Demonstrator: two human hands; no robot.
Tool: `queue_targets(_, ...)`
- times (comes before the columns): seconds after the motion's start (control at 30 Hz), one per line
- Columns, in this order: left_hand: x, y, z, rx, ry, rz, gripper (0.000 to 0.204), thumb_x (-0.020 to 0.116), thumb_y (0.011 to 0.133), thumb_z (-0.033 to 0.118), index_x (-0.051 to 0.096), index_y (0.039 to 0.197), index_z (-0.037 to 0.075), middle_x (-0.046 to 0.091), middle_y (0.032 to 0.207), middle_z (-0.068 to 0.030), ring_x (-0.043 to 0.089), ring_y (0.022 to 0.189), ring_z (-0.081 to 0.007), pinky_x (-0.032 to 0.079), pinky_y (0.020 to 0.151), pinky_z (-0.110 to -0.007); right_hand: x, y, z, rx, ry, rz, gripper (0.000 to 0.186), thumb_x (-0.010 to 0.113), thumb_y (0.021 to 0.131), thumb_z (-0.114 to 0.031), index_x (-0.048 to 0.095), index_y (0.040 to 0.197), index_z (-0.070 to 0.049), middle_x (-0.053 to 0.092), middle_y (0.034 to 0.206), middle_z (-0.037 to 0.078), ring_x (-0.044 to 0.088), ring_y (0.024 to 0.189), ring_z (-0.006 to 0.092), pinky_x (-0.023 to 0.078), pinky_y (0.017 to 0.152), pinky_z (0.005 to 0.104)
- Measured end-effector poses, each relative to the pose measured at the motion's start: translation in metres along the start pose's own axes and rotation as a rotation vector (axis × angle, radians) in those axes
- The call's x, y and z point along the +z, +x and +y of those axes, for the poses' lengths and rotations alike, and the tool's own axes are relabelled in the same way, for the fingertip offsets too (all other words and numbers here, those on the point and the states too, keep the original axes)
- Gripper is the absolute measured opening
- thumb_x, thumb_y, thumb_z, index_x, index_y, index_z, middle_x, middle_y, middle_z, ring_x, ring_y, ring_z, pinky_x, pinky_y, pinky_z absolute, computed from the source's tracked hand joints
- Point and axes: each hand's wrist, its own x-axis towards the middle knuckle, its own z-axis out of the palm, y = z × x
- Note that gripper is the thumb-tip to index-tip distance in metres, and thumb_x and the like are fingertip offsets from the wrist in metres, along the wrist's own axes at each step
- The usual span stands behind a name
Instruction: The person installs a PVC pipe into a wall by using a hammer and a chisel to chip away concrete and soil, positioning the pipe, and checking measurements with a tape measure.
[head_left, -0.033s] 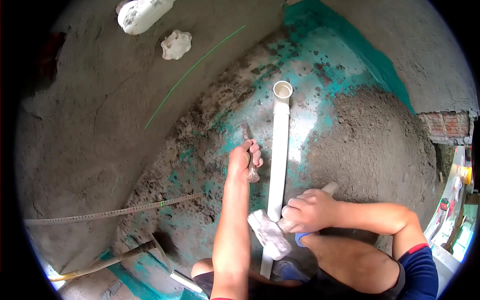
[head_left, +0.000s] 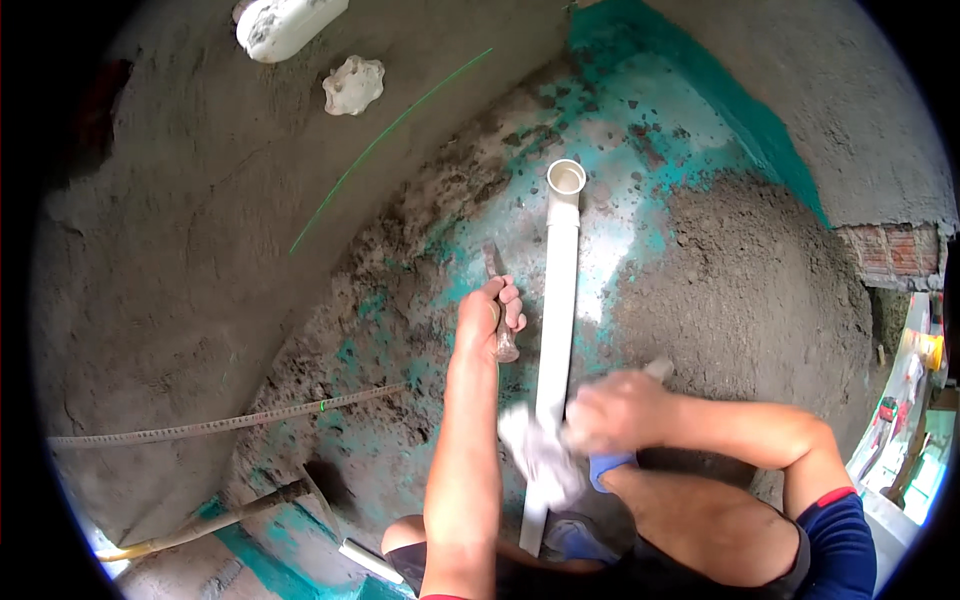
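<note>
- Gripping a chisel [head_left: 506,342] in the closed left hand [head_left: 480,318], just left of the long white pipe [head_left: 558,300]; aimed away from the body.
- Gripping a hammer [head_left: 538,452] by its handle in the closed right hand [head_left: 620,410], just right of the pipe's near part — blurred, so unclear finger by finger.
- Over the near part of the pipe with the hammer's head; impossible to tell whether touching.
- At the pipe's far end: an open-mouthed white elbow [head_left: 566,178].
- Right of the pipe: rough grey mortar [head_left: 760,290], spread over a teal-stained surface.
- Left of the pipe: a strip with graduation marks [head_left: 230,424].
- Left of the pipe's near end: a long-handled tool [head_left: 210,525] and a short white tube [head_left: 368,561].
- Well left of the pipe's far end: a thin green line [head_left: 383,138] and a scalloped white piece [head_left: 354,86] on the grey wall [head_left: 200,260].
</note>
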Motion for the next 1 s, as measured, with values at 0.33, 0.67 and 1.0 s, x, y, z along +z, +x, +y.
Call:
queue_targets(0.33, 0.002, 0.011, -0.002, 0.023, -0.017, -0.019, 0.013, 0.043, 0.102, 0.016, 0.047, 0.105, 0.005, 0.046, 0.068, 0.0006, 0.040, 0.045, -0.0144, 0.036, 0.046, -0.032, 0.001, 0.011, 0.018, 0.290, -0.080, -0.181, 0.030, 0.071, 0.079, -0.041, 0.059, 0.090, -0.016, 0.048, 0.063, 0.001, 0.058, 0.049, 0.0214, 0.049, 0.045, 0.0386)
queue_targets(0.67, 0.005, -0.006, -0.004, -0.044, -0.152, 0.031, 0.014, 0.043, 0.102, 0.014, 0.050, 0.104, 0.002, 0.046, 0.066, 0.0011, 0.037, 0.045, -0.0124, 0.032, 0.045, -0.028, -0.015, 0.006, -0.027, 0.131, 0.216, -0.066, 0.033, 0.072, 0.078, -0.039, 0.056, 0.087, -0.013, 0.055, 0.067, 0.004, 0.061, 0.054, 0.0251, 0.049, 0.049, 0.0389)
queue_targets(1.0, 0.000, -0.028, -0.018, -0.030, -0.134, 0.070, 0.013, 0.044, 0.101, 0.015, 0.049, 0.099, 0.004, 0.043, 0.063, 0.0004, 0.037, 0.046, -0.0130, 0.031, 0.044, -0.030, -0.024, -0.027, -0.014, 0.398, 0.329, -0.250, 0.039, 0.075, 0.074, -0.028, 0.056, 0.101, -0.006, 0.065, 0.079, 0.011, 0.065, 0.064, 0.0334, 0.052, 0.053, 0.0420)
